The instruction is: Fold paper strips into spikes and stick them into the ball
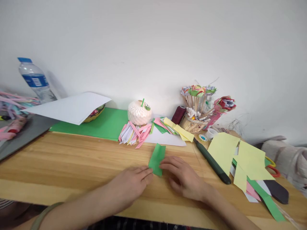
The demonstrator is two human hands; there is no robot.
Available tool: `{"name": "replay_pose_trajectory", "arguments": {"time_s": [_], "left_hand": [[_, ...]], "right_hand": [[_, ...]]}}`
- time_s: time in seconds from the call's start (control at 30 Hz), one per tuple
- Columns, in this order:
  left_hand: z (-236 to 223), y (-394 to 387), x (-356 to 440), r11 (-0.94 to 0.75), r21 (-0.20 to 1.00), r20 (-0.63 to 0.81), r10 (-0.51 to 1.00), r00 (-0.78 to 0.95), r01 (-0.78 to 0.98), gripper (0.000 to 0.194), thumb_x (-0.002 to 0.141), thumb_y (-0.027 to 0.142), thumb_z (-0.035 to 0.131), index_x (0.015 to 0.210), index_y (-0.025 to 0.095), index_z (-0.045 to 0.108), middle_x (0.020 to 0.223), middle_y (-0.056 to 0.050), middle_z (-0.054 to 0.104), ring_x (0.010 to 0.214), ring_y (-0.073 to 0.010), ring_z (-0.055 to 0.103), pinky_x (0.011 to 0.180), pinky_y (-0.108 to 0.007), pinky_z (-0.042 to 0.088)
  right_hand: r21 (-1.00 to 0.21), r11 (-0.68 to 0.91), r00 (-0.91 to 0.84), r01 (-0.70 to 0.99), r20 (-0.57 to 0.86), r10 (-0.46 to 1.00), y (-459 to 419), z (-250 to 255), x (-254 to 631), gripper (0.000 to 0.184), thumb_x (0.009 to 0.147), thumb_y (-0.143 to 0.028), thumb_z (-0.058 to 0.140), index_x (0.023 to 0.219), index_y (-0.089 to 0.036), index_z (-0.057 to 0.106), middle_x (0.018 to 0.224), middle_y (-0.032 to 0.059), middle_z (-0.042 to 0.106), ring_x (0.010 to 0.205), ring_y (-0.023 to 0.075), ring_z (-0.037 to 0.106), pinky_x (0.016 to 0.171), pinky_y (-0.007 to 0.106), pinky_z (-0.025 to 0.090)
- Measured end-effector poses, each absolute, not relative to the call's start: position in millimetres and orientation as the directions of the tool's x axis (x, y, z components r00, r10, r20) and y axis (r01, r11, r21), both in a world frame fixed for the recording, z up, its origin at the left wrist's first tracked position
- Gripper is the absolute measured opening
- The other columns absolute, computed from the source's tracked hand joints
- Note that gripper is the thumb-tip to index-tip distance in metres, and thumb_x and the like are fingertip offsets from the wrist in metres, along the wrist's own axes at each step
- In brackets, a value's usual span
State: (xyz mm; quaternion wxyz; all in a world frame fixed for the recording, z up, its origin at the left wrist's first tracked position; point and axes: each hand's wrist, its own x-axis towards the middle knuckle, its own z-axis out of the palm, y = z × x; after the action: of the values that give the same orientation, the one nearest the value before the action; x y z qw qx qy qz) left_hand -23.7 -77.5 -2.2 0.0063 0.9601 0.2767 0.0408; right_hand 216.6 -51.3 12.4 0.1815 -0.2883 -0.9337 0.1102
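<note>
A small green piece of paper (pixel 157 158) with a lengthwise crease lies on the wooden table in front of me. My left hand (pixel 133 185) rests at its lower left edge, fingers pressed together with the tips on the paper; the thumb is hidden. Along the right edge, the bent fingers of my right hand (pixel 182 175) touch the paper, while its thumb sits apart, lower down. Just beyond the paper is a heap of folded pink, white and yellow paper strips (pixel 134 134), with more folded strips (pixel 172 126) to its right.
A utility knife (pixel 213 161) and cut yellow paper (pixel 224 150) lie to the right. Behind stand a white foam-netted ball (pixel 139 112), a dark red thread spool (pixel 178 115) and a container (pixel 192 124) of sticks with paper flowers. Leftward are green sheets (pixel 110 124), white paper (pixel 76 107) and a bottle (pixel 35 80).
</note>
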Motion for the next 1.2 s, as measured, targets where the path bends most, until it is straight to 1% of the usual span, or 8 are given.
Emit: {"name": "replay_pose_trajectory", "arguments": {"time_s": [0.1,0.13,0.27,0.43,0.6,0.77,1.07,1.2], "left_hand": [[-5.5,-84.4,-21.0,-0.812,0.031,0.074,0.583,0.809,0.583,0.054,0.076,-0.001,0.041,0.129,0.006,0.046,0.132,-0.017,0.051,0.123,-0.0237,0.049,0.1,-0.035,0.043],[-7.3,-86.6,-19.7,-0.796,0.027,0.073,0.605,0.793,0.604,0.055,0.076,-0.001,0.041,0.13,0.005,0.045,0.133,-0.018,0.051,0.123,-0.0249,0.049,0.099,-0.036,0.044],[-14.3,-92.2,-14.9,-0.745,0.052,0.098,0.666,0.739,0.664,0.052,0.077,0.003,0.043,0.13,0.005,0.046,0.132,-0.019,0.051,0.121,-0.0263,0.051,0.098,-0.036,0.045],[-24.9,-93.8,-10.5,-0.719,-0.002,0.245,0.673,0.698,0.695,0.043,0.083,0.005,0.04,0.124,0.007,0.052,0.126,-0.014,0.057,0.115,-0.024,0.055,0.097,-0.033,0.046],[-37.0,-95.6,-7.0,-0.692,-0.028,0.377,0.661,0.648,0.722,0.038,0.087,0.005,0.038,0.119,0.01,0.057,0.12,-0.01,0.062,0.112,-0.023,0.058,0.095,-0.032,0.048],[-39.7,-96.8,-10.6,-0.718,0.002,0.384,0.643,0.662,0.696,0.04,0.087,0.005,0.037,0.123,0.01,0.054,0.125,-0.011,0.059,0.12,-0.0219,0.051,0.099,-0.034,0.045],[-37.4,-100.3,-9.2,-0.717,-0.021,0.403,0.632,0.662,0.697,0.038,0.089,0.005,0.036,0.123,0.006,0.053,0.125,-0.014,0.059,0.119,-0.0237,0.052,0.099,-0.035,0.045],[-34.2,-101.4,-7.1,-0.712,-0.024,0.418,0.63,0.654,0.702,0.035,0.092,0.009,0.037,0.123,0.01,0.052,0.123,-0.012,0.06,0.116,-0.0251,0.054,0.096,-0.035,0.047]], "right_hand": [[-0.2,0.812,-0.753,0.548,0.304,0.583,-52.4,10.6,214.0,0.024,0.088,-0.011,0.044,0.103,-0.019,0.062,0.093,0.0083,0.065,0.093,0.0227,0.056,0.079,0.038,0.047],[-0.161,0.814,-0.752,0.558,0.318,0.578,-53.1,10.5,212.5,0.023,0.09,-0.013,0.044,0.102,-0.019,0.062,0.092,0.0087,0.065,0.092,0.0231,0.056,0.077,0.038,0.047],[-0.117,0.847,-0.78,0.519,0.341,0.525,-51.7,11.6,208.2,0.022,0.091,-0.015,0.048,0.108,-0.017,0.061,0.104,0.0107,0.064,0.101,0.0257,0.052,0.081,0.039,0.045],[-0.204,0.853,-0.775,0.481,0.356,0.522,-46.9,7.4,205.9,0.019,0.093,-0.014,0.045,0.092,-0.018,0.063,0.085,0.0061,0.066,0.076,0.018,0.056,0.068,0.032,0.044],[-0.247,0.844,-0.763,0.476,0.361,0.536,-52.3,8.5,201.2,0.018,0.093,-0.019,0.046,0.085,-0.019,0.062,0.084,0.0056,0.065,0.086,0.0192,0.057,0.077,0.035,0.044],[-0.418,0.772,-0.718,0.479,0.32,0.618,-53.8,8.4,202.8,0.012,0.091,-0.021,0.05,0.087,-0.019,0.061,0.088,0.0068,0.064,0.085,0.0191,0.057,0.073,0.033,0.047],[-0.558,0.603,-0.548,0.57,0.289,0.785,-54.6,-1.0,194.8,0.014,0.085,-0.014,0.052,0.073,-0.02,0.054,0.084,0.0052,0.059,0.08,0.0183,0.057,0.07,0.032,0.049],[-0.59,0.552,-0.486,0.589,0.287,0.826,-54.4,-5.1,191.2,0.015,0.081,-0.014,0.054,0.068,-0.02,0.053,0.083,0.0053,0.058,0.078,0.0192,0.057,0.069,0.033,0.049]]}}
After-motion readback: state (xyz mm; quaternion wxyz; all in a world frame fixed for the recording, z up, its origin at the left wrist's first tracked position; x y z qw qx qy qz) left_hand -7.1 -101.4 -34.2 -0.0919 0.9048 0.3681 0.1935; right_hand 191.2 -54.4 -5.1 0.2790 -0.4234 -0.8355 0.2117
